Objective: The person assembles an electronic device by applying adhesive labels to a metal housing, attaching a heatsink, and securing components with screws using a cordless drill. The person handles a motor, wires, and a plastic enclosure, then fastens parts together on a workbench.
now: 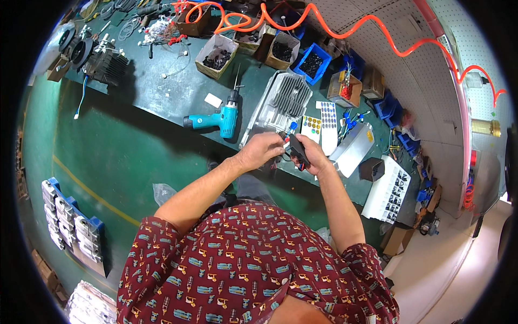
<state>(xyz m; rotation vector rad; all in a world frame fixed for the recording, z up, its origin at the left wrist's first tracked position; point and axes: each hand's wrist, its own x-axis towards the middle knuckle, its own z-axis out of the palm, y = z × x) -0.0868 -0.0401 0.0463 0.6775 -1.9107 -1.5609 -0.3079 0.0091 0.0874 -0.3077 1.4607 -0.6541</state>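
At the near end of a grey finned metal housing (288, 97), my two hands work close together by the bench edge. My right hand (317, 156) is closed round a dark, flat handheld object (298, 149); its exact kind does not show. The fingers of my left hand (261, 151) are bent together beside it, and what they pinch is hidden. Small wires with a blue connector (293, 126) and red parts show between the hands and the housing. A teal cordless drill (227, 116) lies on the bench to the left of the housing.
Behind the housing stand a box of black parts (217, 55) and a blue bin (313, 63). Sticker sheets (328, 121), a silver metal box (352, 149) and a white tray (386, 190) lie to the right. An orange coiled hose (345, 33) hangs above.
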